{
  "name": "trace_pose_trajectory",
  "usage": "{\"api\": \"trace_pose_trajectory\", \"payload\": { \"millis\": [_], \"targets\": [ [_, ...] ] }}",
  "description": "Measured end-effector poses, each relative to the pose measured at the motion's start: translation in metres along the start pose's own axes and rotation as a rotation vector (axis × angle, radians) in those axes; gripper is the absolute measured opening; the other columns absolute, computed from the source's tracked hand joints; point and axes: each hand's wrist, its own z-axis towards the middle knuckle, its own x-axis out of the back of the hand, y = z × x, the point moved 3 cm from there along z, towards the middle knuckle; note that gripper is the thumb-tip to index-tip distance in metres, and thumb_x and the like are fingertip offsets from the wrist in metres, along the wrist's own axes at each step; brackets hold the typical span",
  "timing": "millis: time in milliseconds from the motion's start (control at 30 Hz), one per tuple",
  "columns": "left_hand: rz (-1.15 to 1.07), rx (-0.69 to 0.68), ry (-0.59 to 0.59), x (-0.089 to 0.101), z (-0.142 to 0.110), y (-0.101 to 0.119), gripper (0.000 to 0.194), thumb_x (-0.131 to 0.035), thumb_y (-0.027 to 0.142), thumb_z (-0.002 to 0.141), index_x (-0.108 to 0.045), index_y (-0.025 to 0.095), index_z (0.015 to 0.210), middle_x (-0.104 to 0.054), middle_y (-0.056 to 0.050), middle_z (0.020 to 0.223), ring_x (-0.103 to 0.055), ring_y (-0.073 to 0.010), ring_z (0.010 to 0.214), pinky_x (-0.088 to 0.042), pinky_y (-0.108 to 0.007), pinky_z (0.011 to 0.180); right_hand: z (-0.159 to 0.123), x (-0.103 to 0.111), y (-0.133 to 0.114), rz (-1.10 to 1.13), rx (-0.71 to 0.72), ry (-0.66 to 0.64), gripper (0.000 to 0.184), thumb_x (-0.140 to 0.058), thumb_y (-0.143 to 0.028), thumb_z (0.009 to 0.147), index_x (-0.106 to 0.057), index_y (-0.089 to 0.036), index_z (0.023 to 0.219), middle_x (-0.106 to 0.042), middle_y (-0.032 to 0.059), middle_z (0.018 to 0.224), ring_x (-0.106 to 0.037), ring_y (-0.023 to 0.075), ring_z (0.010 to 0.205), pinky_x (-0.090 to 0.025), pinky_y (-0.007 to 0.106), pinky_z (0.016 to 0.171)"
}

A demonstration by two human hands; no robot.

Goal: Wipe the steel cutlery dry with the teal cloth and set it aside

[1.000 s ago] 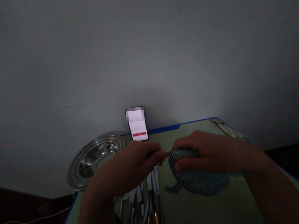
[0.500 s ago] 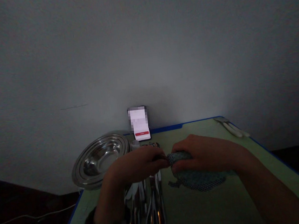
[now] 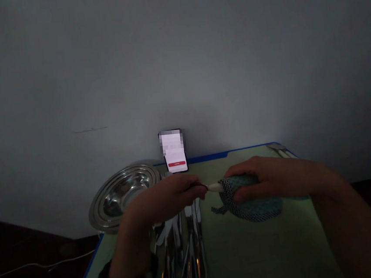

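My left hand [image 3: 173,197] is closed on a white-handled piece of cutlery [image 3: 214,188]; its head is hidden in my fingers, so I cannot tell its kind. A short stretch of the pale handle shows between my two hands. My right hand [image 3: 274,176] grips a teal cloth [image 3: 259,208] with a dark checked edge, wrapped round the other end of that handle. Below my left hand, several metal knives and other cutlery [image 3: 191,252] lie lengthwise on the table.
Nested steel bowls [image 3: 97,208] stand at the left of the green, blue-edged table [image 3: 255,254]. A lit phone [image 3: 174,153] leans on the wall behind. White-handled cutlery [image 3: 280,149] lies at the far right corner, partly behind my right hand.
My right hand and the cloth have slid right, away from my left hand, baring part of the white handle. My left hand stays nearly in place.
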Motion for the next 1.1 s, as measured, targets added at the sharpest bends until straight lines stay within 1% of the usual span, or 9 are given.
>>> {"api": "trace_pose_trajectory", "payload": {
  "millis": [133, 300, 433, 567, 700, 800, 900, 1000, 1100],
  "targets": [
    [0.025, -0.003, 0.034, -0.001, 0.0009, 0.0019, 0.03, -0.037, 0.037, 0.09, -0.06, 0.018, 0.085, -0.058, 0.0, 0.075, -0.052, -0.0132, 0.07, -0.038, -0.024, 0.061, -0.0014, 0.0009, 0.0035, -0.013, -0.018, 0.016, 0.034, -0.057, -0.042, 0.079, -0.063, -0.024, 0.106, -0.066, 0.0006, 0.098, -0.06, 0.0178, 0.087, -0.043, 0.026, 0.071],
    [0.073, 0.014, 0.033, 0.0007, -0.0012, 0.0008, 0.032, -0.036, 0.039, 0.09, -0.06, 0.017, 0.085, -0.059, 0.0, 0.075, -0.052, -0.0133, 0.069, -0.037, -0.025, 0.061, -0.0006, -0.001, -0.0015, -0.045, -0.006, -0.006, 0.032, -0.054, -0.043, 0.08, -0.063, -0.022, 0.103, -0.066, 0.0022, 0.095, -0.06, 0.0181, 0.084, -0.043, 0.025, 0.067],
    [0.105, 0.049, 0.038, 0.0029, -0.0041, 0.0018, 0.034, -0.036, 0.041, 0.09, -0.06, 0.017, 0.084, -0.059, -0.001, 0.074, -0.052, -0.0138, 0.068, -0.036, -0.025, 0.06, 0.0013, -0.0025, -0.0045, -0.067, 0.003, -0.024, 0.032, -0.053, -0.043, 0.081, -0.062, -0.022, 0.104, -0.066, 0.0022, 0.095, -0.059, 0.0176, 0.083, -0.043, 0.026, 0.068],
    [0.123, 0.054, 0.046, 0.0035, -0.0044, 0.0046, 0.035, -0.036, 0.041, 0.09, -0.06, 0.017, 0.085, -0.059, -0.001, 0.074, -0.051, -0.0139, 0.068, -0.036, -0.026, 0.059, 0.0019, -0.0037, -0.0037, -0.103, -0.008, -0.023, 0.032, -0.053, -0.044, 0.081, -0.062, -0.022, 0.103, -0.065, 0.0022, 0.093, -0.059, 0.0175, 0.081, -0.042, 0.026, 0.066],
    [0.119, 0.066, 0.037, 0.0027, -0.003, 0.003, 0.035, -0.036, 0.043, 0.09, -0.059, 0.017, 0.084, -0.059, -0.001, 0.073, -0.051, -0.0139, 0.067, -0.036, -0.025, 0.059, 0.0014, -0.0044, -0.004, -0.103, -0.011, -0.017, 0.032, -0.052, -0.045, 0.082, -0.062, -0.023, 0.103, -0.066, 0.0022, 0.094, -0.059, 0.0171, 0.082, -0.042, 0.025, 0.066],
    [0.107, 0.063, 0.042, 0.0033, -0.0034, 0.0023, 0.034, -0.036, 0.042, 0.089, -0.06, 0.018, 0.085, -0.059, -0.001, 0.075, -0.052, -0.0139, 0.068, -0.036, -0.026, 0.06, 0.0021, -0.0039, -0.0045, -0.101, -0.008, -0.015, 0.031, -0.052, -0.044, 0.082, -0.062, -0.023, 0.103, -0.066, 0.0026, 0.096, -0.059, 0.0175, 0.084, -0.042, 0.025, 0.066],
    [0.089, 0.048, 0.036, 0.0041, -0.0046, 0.0033, 0.034, -0.036, 0.041, 0.09, -0.06, 0.018, 0.085, -0.058, 0.0, 0.073, -0.052, -0.0136, 0.067, -0.036, -0.026, 0.06, 0.0028, -0.0026, -0.0034, -0.085, 0.009, -0.021, 0.032, -0.053, -0.044, 0.082, -0.062, -0.022, 0.103, -0.065, 0.0031, 0.095, -0.059, 0.0177, 0.084, -0.042, 0.025, 0.068],
    [0.069, 0.024, 0.038, 0.0041, -0.0042, 0.0042, 0.033, -0.036, 0.04, 0.09, -0.06, 0.018, 0.086, -0.059, -0.001, 0.076, -0.053, -0.0138, 0.071, -0.037, -0.025, 0.063, 0.0017, -0.0006, -0.0004, -0.055, 0.013, -0.026, 0.029, -0.053, -0.042, 0.081, -0.062, -0.021, 0.099, -0.065, 0.0026, 0.092, -0.059, 0.0175, 0.082, -0.042, 0.025, 0.066],
    [0.082, 0.034, 0.033, 0.0024, -0.0018, 0.0037, 0.033, -0.036, 0.041, 0.09, -0.06, 0.018, 0.088, -0.06, -0.001, 0.078, -0.054, -0.0139, 0.071, -0.037, -0.025, 0.062, -0.0006, 0.0018, 0.0018, -0.048, -0.001, -0.014, 0.026, -0.053, -0.04, 0.081, -0.062, -0.021, 0.096, -0.065, 0.002, 0.091, -0.059, 0.0173, 0.081, -0.042, 0.024, 0.064]
  ]
}}
